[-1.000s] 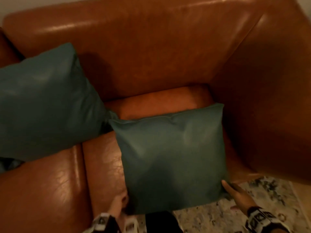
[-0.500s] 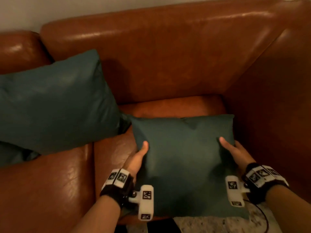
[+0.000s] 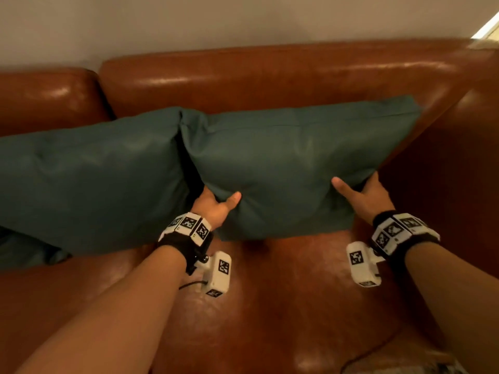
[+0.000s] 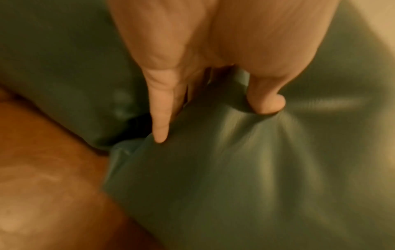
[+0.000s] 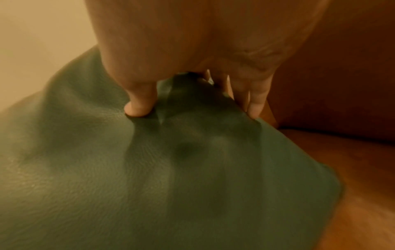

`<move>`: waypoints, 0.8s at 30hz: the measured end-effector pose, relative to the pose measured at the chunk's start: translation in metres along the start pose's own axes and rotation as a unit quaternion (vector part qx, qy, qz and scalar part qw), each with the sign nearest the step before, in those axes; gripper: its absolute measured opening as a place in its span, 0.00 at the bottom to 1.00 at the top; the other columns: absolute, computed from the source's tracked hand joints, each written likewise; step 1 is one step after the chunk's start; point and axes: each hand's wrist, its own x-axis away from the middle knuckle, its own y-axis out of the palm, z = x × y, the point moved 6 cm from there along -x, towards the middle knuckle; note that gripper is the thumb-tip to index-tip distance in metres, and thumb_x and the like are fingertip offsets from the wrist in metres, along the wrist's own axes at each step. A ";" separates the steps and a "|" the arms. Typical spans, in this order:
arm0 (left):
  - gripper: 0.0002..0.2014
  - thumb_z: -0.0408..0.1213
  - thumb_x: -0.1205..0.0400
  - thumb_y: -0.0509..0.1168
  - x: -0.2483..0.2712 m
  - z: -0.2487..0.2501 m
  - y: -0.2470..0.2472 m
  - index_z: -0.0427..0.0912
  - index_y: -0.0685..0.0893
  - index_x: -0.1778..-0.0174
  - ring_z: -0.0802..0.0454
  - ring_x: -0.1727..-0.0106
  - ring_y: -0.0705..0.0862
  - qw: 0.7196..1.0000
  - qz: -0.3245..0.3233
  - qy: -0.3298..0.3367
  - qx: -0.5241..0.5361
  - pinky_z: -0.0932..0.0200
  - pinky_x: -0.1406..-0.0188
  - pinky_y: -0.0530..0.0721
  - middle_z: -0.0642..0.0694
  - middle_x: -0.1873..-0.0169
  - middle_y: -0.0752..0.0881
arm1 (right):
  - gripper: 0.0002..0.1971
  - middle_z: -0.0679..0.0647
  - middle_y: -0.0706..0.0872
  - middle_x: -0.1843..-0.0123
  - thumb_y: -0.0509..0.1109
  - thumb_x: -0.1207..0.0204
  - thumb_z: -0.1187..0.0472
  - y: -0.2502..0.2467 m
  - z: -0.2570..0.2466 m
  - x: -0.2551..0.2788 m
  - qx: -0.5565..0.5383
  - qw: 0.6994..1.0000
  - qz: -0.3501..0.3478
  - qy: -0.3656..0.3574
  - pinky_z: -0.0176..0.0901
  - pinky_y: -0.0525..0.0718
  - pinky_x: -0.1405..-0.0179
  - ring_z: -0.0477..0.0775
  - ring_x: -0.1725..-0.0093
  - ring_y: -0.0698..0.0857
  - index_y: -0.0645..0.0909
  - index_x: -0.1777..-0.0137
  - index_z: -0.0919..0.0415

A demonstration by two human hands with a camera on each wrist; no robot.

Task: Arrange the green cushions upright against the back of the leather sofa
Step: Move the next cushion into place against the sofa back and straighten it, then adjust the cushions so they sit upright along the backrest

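Leather sofa [image 3: 270, 76]: brown, backrest runs across the head view, right armrest [image 3: 459, 171] closes off the corner, seat [image 3: 283, 306] bare in front. Wall [image 3: 243, 20] directly behind the back, so nothing can go over far.

Left cushion [image 3: 89, 179]: green, large, leaning back against the backrest, bottom edge on the seat. Looks placed, though it sits slanted rather than square.

Right cushion [image 3: 291, 163]: green, held tilted, top edge against or very near the backrest, bottom edge just above or grazing the seat; contact not clear. Its upper left corner overlaps the left cushion's corner. Its right corner is tight to the armrest.

Left hand [image 3: 213, 206]: grip pinching the right cushion's lower left edge, thumb on the front face, fingers [image 4: 162, 118] tucked behind; fabric puckers round the thumb in the left wrist view. Right hand [image 3: 361, 195]: same pinching grip at the lower right edge, thumb in front, fingers [image 5: 254, 104] behind. Likely a two-sided hold so the cushion tips up evenly without twisting.

Room: little on either side, wedged between the left cushion and the armrest. Free space is downward and back, so probably the lower edge goes down onto the seat crease. Fingers behind may get trapped against the backrest; sliding them out sideways looks cramped on the left.
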 end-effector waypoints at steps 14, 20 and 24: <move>0.38 0.54 0.28 0.71 0.034 -0.038 -0.049 0.47 0.70 0.23 0.44 0.36 0.85 0.996 -0.028 0.058 -0.062 0.49 0.32 0.80 0.45 0.35 0.84 | 0.35 0.64 0.86 0.47 0.74 0.37 0.34 0.009 -0.010 0.070 0.068 0.982 0.163 -0.068 0.56 0.83 0.45 0.67 0.45 0.85 0.78 0.42 0.62; 0.06 0.37 0.21 0.69 0.048 -0.134 -0.198 0.51 0.81 0.62 0.61 0.77 0.84 1.000 -0.008 0.010 0.014 0.56 0.68 0.83 0.48 0.67 0.85 | 0.04 0.49 0.90 0.61 0.78 0.30 0.58 0.180 -0.099 0.137 0.028 0.990 -0.089 -0.110 0.20 0.77 0.61 0.46 0.61 0.87 0.85 0.59 0.53; 0.09 0.29 0.21 0.67 0.041 -0.201 -0.347 0.46 0.82 0.65 0.63 0.82 0.83 0.993 0.085 -0.036 0.067 0.61 0.77 0.82 0.42 0.68 0.84 | 0.04 0.50 0.91 0.61 0.78 0.30 0.61 0.315 -0.180 0.195 0.029 0.969 -0.198 -0.142 0.20 0.79 0.59 0.42 0.56 0.87 0.86 0.57 0.57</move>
